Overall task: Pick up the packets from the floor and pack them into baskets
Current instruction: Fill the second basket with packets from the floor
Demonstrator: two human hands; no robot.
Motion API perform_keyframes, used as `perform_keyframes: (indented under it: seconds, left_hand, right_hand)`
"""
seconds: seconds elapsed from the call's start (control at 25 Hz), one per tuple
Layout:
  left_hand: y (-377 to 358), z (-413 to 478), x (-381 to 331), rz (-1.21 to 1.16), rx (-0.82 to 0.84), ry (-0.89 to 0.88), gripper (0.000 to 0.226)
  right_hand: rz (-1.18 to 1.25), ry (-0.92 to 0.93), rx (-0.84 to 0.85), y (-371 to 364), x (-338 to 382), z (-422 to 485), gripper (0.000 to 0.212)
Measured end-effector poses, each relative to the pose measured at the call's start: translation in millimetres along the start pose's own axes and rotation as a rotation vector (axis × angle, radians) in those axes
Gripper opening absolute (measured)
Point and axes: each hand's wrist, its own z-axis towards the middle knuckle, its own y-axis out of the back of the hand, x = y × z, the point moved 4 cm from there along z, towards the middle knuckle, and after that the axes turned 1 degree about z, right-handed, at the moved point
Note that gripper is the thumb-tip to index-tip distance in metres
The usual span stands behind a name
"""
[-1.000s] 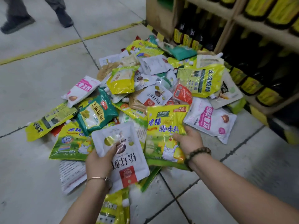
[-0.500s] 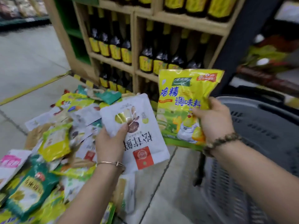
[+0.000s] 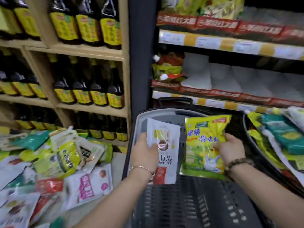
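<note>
- The left hand (image 3: 144,155) pinches a white packet (image 3: 164,145) by its edge, and the right hand (image 3: 230,148) has its fingers curled round a yellow packet (image 3: 204,145). Both packets are held upright over the open grey basket (image 3: 197,203), not yet let go.
- What shows of the grey basket's inside looks bare, so its packing seems barely begun.
- Just right of the grey basket, a second basket (image 3: 263,162) already holds several green and yellow packets.
- Much is left: a big pile of packets (image 3: 65,162) lies left of the grey basket.
- The pile lies on a pale floor (image 3: 118,160), of which a strip shows just left of the basket.
- Behind and left of the grey basket, a wooden shelf (image 3: 92,109) holds rows of dark bottles (image 3: 98,94) with yellow labels.
- Behind and right of it, a shop shelf (image 3: 230,45) carries price tags and bagged goods.
</note>
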Motion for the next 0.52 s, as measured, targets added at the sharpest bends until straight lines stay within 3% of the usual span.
perform_keyframes:
  seconds: [0.2,0.52]
  left_hand:
    - [-72.7,35.8,21.4,0.389,0.094,0.086,0.02]
    - [-140.2,71.0,127.4,0.478,0.12,0.412,0.025]
  right_hand:
    - [-0.363,-0.098,0.084,-37.3,-76.3,46.7,0.048]
    - [-0.547,-0.194,0.201,-101.0,-154.5,92.1,0.047]
